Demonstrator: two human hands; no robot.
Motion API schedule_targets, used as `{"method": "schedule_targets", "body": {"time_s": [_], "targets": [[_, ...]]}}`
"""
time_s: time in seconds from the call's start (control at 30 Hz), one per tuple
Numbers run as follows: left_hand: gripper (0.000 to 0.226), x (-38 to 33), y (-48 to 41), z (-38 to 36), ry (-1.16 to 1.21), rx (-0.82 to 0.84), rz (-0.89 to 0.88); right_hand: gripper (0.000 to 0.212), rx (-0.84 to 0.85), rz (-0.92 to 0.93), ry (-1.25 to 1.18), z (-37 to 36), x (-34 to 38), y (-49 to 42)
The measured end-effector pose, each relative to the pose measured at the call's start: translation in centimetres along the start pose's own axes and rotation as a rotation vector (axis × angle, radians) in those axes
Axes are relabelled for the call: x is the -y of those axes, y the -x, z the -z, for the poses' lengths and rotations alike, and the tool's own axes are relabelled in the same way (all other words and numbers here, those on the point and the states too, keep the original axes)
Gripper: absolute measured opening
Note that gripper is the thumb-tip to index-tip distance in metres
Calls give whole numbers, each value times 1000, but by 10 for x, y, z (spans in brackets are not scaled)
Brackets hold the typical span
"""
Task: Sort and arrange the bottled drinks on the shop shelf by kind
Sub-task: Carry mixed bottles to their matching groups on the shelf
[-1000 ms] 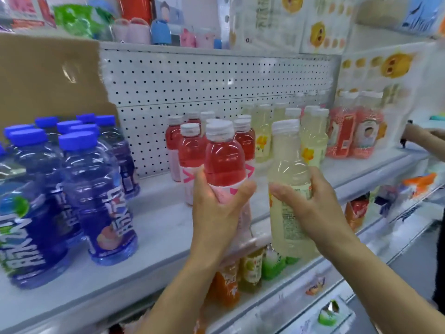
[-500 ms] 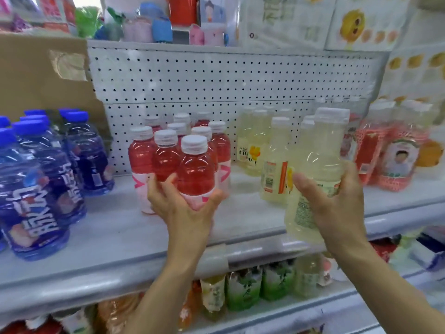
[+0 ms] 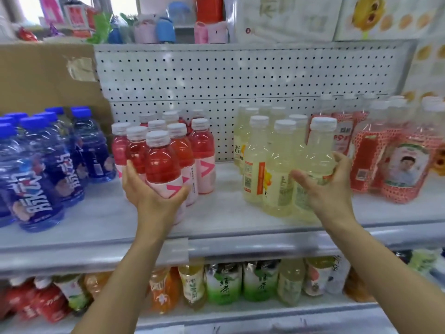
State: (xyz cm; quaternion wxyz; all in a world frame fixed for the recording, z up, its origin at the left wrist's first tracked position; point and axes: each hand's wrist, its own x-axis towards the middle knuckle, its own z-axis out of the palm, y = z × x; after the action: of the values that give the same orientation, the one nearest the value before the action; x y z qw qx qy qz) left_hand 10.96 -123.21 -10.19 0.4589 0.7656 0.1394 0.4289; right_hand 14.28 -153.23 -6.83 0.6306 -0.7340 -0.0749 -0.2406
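Observation:
My left hand grips a red drink bottle with a white cap and pink label, at the front of a cluster of like red bottles on the grey shelf. My right hand grips a pale yellow bottle with a white cap, standing at the right front of the pale yellow group. Both held bottles are upright and look to rest on the shelf, though my hands hide their bases.
Blue bottles crowd the shelf's left end, before a cardboard sheet. Red-patterned bottles stand right of my right hand. White pegboard backs the shelf. Green tea and orange drinks fill the lower shelf. Bare shelf lies between the red and yellow groups.
Both bottles moved from in front of the shelf edge onto the shelf: the red one joined the red cluster, the pale yellow one came down beside the yellow group. The view swung right.

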Motion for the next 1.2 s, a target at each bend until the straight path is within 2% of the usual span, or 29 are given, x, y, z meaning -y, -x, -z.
{"method": "schedule_targets", "body": {"time_s": [0.3, 0.47, 0.57, 0.67, 0.73, 0.83, 0.9, 1.03, 1.2], "targets": [[130, -1, -5, 1, -102, 42, 5, 75, 125, -51, 56, -2, -12, -15], [123, -6, 3, 6, -197, 99, 26, 66, 73, -14, 186, -6, -16, 6], [111, -8, 17, 11, -227, 164, 31, 78, -3, -2, 263, -14, -9, 34], [107, -2, 30, 23, -280, 226, -66, 92, -21, 43, 274, -24, -6, 60], [105, 4, 34, 32, -300, 273, -82, 86, -61, 51, 234, -26, -10, 54], [103, 6, 38, 38, -251, 340, -66, 65, -139, 52, 184, -25, -13, 34], [104, 3, 38, 39, -217, 367, -65, 62, -162, 46, 201, -26, -14, 28], [112, 1, 38, 36, -179, 391, -80, 71, -156, 35, 248, -27, -13, 28], [111, -2, 42, 31, -236, 327, -150, 75, -95, 10, 277, -24, -15, 20]]}}
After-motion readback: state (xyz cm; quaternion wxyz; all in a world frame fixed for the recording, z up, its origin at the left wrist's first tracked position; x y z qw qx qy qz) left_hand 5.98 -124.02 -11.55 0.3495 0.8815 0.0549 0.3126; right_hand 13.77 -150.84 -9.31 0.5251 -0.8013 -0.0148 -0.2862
